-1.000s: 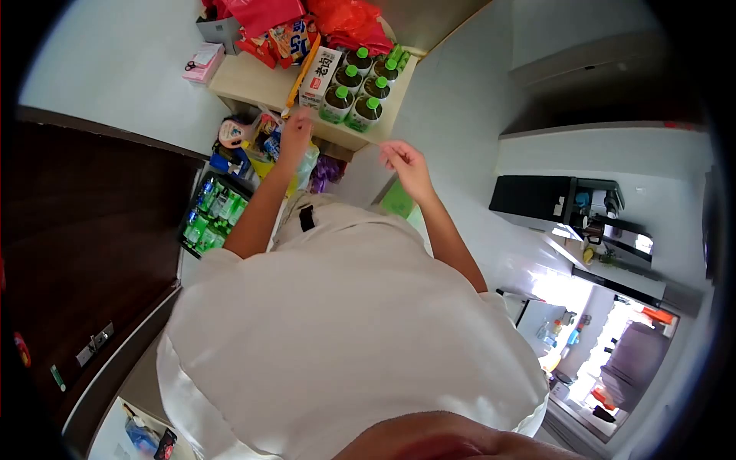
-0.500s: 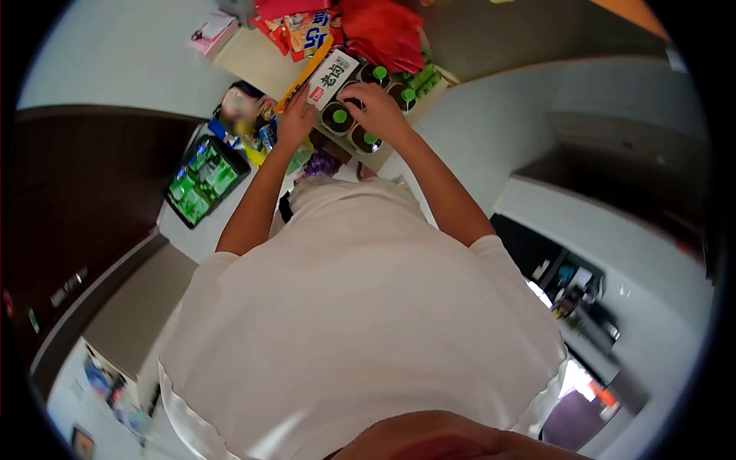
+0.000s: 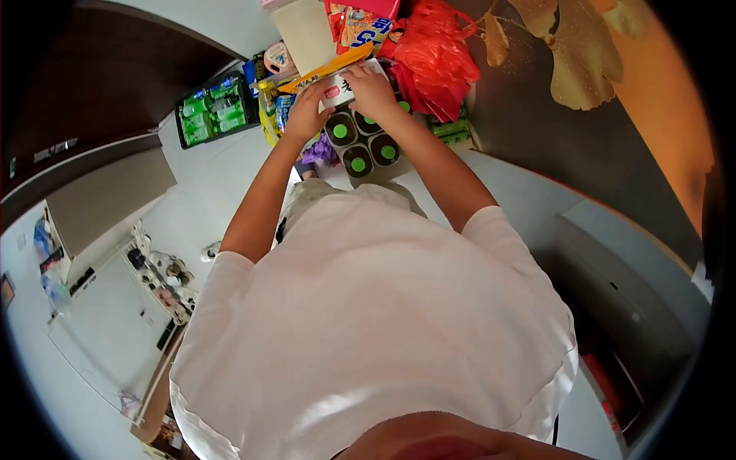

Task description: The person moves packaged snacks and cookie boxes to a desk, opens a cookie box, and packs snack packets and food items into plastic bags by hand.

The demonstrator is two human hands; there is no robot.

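Observation:
A white box with dark and red print (image 3: 335, 93) lies beside several dark bottles with green caps (image 3: 358, 162). My left hand (image 3: 308, 113) rests at the box's near left end, its fingers bent against the edge. My right hand (image 3: 371, 90) lies over the box's right part, fingers curved onto its top and side, hiding much of the print. Both hands touch the box, one at each side. Just beyond it runs a long yellow-orange packet (image 3: 333, 66).
Red plastic bags (image 3: 437, 57) and a snack packet (image 3: 364, 29) lie beyond the box. Green packs (image 3: 452, 130) sit right of the bottles. At the left are a black crate of green bottles (image 3: 213, 111) and a purple bag (image 3: 320, 151).
The view has swung round. Both hands came from apart in the air to the white box; my right hand moved from over the bottles onto the box.

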